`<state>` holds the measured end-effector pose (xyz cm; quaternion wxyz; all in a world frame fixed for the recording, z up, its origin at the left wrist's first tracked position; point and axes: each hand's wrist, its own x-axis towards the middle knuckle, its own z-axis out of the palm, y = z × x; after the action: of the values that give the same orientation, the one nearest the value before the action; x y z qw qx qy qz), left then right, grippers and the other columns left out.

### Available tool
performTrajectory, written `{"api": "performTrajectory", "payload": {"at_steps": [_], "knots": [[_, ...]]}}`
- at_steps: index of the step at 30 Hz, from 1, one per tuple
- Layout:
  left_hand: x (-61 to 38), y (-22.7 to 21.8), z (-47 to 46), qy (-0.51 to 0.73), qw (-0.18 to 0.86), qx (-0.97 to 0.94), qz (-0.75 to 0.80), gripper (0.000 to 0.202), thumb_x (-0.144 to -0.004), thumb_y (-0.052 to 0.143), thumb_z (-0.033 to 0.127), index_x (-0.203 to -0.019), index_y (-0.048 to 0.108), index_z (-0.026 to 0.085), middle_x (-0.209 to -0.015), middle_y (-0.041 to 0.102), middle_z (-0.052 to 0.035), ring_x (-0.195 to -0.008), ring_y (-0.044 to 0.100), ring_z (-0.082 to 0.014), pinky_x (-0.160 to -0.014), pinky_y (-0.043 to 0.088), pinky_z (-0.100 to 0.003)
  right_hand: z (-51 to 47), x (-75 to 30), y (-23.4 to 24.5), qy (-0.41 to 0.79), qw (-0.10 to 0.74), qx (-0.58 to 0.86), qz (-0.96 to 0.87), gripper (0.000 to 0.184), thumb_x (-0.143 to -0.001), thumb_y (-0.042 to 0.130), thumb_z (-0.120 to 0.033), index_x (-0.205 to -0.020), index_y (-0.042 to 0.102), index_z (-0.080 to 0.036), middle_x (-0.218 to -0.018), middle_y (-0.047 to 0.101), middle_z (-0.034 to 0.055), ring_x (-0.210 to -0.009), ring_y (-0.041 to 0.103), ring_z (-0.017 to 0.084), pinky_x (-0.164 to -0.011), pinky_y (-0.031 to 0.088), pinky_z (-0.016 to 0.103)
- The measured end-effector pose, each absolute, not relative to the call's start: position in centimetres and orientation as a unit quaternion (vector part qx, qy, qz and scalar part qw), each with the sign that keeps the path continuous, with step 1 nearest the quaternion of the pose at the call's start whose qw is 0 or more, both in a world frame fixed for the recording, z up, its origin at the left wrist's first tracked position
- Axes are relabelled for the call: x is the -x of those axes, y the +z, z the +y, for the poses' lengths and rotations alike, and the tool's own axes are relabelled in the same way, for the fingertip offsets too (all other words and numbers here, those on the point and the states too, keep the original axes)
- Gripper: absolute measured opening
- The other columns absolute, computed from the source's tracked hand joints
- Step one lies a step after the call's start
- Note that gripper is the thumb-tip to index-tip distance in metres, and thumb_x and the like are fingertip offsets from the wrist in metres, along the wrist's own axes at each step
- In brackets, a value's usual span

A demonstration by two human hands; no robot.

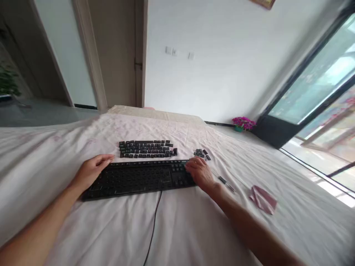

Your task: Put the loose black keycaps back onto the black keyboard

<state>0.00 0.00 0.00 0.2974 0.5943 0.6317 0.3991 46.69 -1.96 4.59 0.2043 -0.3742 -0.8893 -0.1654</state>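
Observation:
A black keyboard (135,179) lies on the pale cloth, most of its main section bare of keycaps. Some keys still sit along its top row and right-hand block. My left hand (93,170) is at its upper left corner, fingers and thumb closed together; whether they hold anything is hidden. My right hand (199,171) rests over the keyboard's right end, its fingers curled down on the number block, and what is under the fingertips cannot be made out. Loose black keycaps (146,150) lie in rows behind the keyboard. A smaller group of keycaps (200,153) lies beyond my right hand.
Right of the keyboard lies a thin tool with a dark part (222,180), and further right a folded pink cloth (263,199). The keyboard cable (153,225) runs toward me over the wrinkled bedsheet (116,229). Pink flowers (243,122) stand near the glass door.

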Motion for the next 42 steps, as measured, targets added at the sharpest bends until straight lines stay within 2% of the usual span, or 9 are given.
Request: {"api": "performTrajectory", "payload": {"at_steps": [5,12,19,25,29,32,34,37,42], "knots": [[-0.4,0.4,-0.1,0.411,0.294,-0.599,0.621,0.046,-0.082,0.056,0.052,-0.114,0.064,0.02,-0.122,0.067,-0.0085,-0.113,0.06,-0.0255,-0.102,0.041,-0.036,-1.8,-46.7,5.0,-0.168,0.182,0.386,-0.889,0.015,-0.091,0.055,-0.02,-0.097,0.069,-0.021,-0.095,0.069,0.0047,-0.104,0.052,0.022,-0.103,0.035,0.041],[-0.4,0.1,0.0,0.428,0.29,-0.596,0.615,0.042,-0.079,0.058,0.051,-0.109,0.067,0.023,-0.116,0.07,-0.0044,-0.11,0.063,-0.0243,-0.101,0.044,-0.034,-2.3,-46.2,5.0,-0.186,0.116,0.399,-0.89,0.019,-0.088,0.056,-0.015,-0.104,0.067,-0.018,-0.102,0.067,0.0085,-0.111,0.049,0.023,-0.106,0.035,0.04],[-0.5,0.1,0.0,0.434,0.291,-0.597,0.609,0.042,-0.079,0.058,0.05,-0.11,0.067,0.022,-0.114,0.071,-0.0043,-0.108,0.064,-0.0239,-0.098,0.047,-0.032,-3.1,-45.2,4.9,-0.206,0.062,0.415,-0.884,0.028,-0.082,0.056,-0.007,-0.107,0.067,-0.013,-0.11,0.065,0.0125,-0.125,0.043,0.027,-0.115,0.025,0.044],[-0.4,0.0,0.1,0.43,0.284,-0.6,0.612,0.043,-0.078,0.058,0.05,-0.11,0.067,0.023,-0.114,0.071,-0.0043,-0.108,0.064,-0.0243,-0.099,0.046,-0.034,-3.3,-44.5,4.7,-0.224,0.02,0.396,-0.891,0.024,-0.083,0.054,-0.006,-0.1,0.07,-0.014,-0.127,0.059,0.0153,-0.133,0.037,0.029,-0.118,0.017,0.048],[-0.3,-0.2,0.2,0.434,0.274,-0.604,0.609,0.043,-0.078,0.058,0.051,-0.109,0.068,0.022,-0.114,0.071,-0.0049,-0.108,0.064,-0.0246,-0.098,0.047,-0.034,-3.4,-45.1,5.3,-0.163,0.057,0.428,-0.887,0.039,-0.08,0.051,-0.002,-0.112,0.067,-0.018,-0.13,0.06,0.0087,-0.133,0.038,0.026,-0.117,0.021,0.048],[-0.3,-0.2,0.2,0.435,0.269,-0.607,0.608,0.043,-0.078,0.058,0.051,-0.108,0.069,0.022,-0.113,0.072,-0.005,-0.107,0.065,-0.0248,-0.097,0.048,-0.034,-3.4,-46.1,5.5,-0.105,0.087,0.471,-0.872,0.057,-0.072,0.048,0.002,-0.122,0.064,-0.022,-0.132,0.06,0.0038,-0.133,0.038,0.027,-0.113,0.029,0.05],[-0.3,-0.3,0.2,0.434,0.271,-0.607,0.609,0.044,-0.078,0.058,0.051,-0.108,0.069,0.021,-0.113,0.072,-0.0054,-0.107,0.065,-0.0248,-0.097,0.048,-0.034,-3.2,-46.7,5.2,-0.075,0.104,0.486,-0.864,0.062,-0.069,0.046,0.003,-0.122,0.064,-0.023,-0.131,0.06,0.0028,-0.132,0.04,0.026,-0.11,0.034,0.048],[-0.4,-0.3,0.3,0.434,0.278,-0.604,0.607,0.044,-0.079,0.058,0.051,-0.109,0.068,0.021,-0.114,0.071,-0.0054,-0.108,0.065,-0.0244,-0.098,0.047,-0.034,-2.4,-47.3,4.4,-0.057,0.136,0.492,-0.858,0.053,-0.077,0.045,-0.002,-0.12,0.067,-0.024,-0.126,0.064,0.0031,-0.128,0.045,0.025,-0.106,0.039,0.043],[-0.3,-0.3,0.2,0.437,0.285,-0.6,0.606,0.045,-0.078,0.058,0.051,-0.11,0.068,0.021,-0.115,0.071,-0.0064,-0.108,0.064,-0.0247,-0.098,0.047,-0.034,-1.5,-47.2,3.9,-0.071,0.17,0.489,-0.853,0.027,-0.09,0.053,-0.024,-0.109,0.072,-0.026,-0.115,0.07,0.0025,-0.12,0.052,0.025,-0.103,0.041,0.041]]}}
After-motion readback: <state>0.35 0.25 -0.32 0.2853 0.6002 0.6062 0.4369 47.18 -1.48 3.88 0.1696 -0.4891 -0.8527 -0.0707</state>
